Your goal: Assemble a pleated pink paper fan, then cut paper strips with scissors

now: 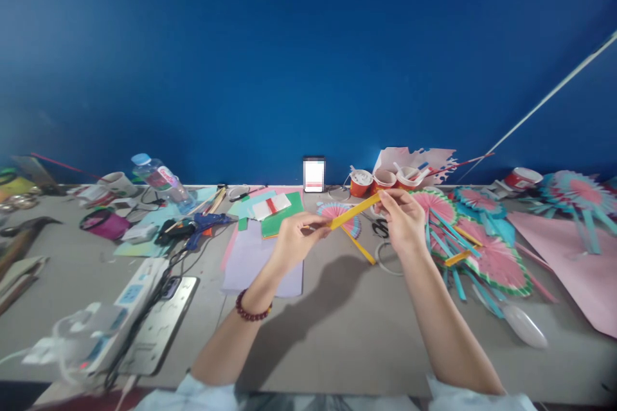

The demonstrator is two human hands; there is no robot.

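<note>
We are holding one yellow strip (355, 210) between both hands, above the grey table (332, 347). The left hand (299, 237) is pinching its lower end narrowly between thumb and fingers; the right hand (400, 215) is pinching the other end, also narrowly. The strip is slanting, its right-hand end sitting higher in view. We are wearing a dark red bead bracelet (253, 308) on the left wrist.

Behind the strip, a small paper fan (329, 208) is lying partly hidden, a yellow stick (361, 249) pointing toward us from it. Black scissors (380, 228) are resting near the right hand, with a pale ring (385, 262) just beside its forearm.

To the left of the left hand, we are noting purple paper (263, 266), green paper (295, 205), a blue glue gun (205, 228), a tilted bottle (161, 181) and, nearer to us, a power strip (137, 286) with plugs.

To the right, larger pink paper fans (501, 260) are overlapping in a heap, and a pink sheet (569, 263) is lying past them. At the blue wall (308, 64), a phone (314, 175) is standing upright, with paper cups (360, 186) to its right.
</note>
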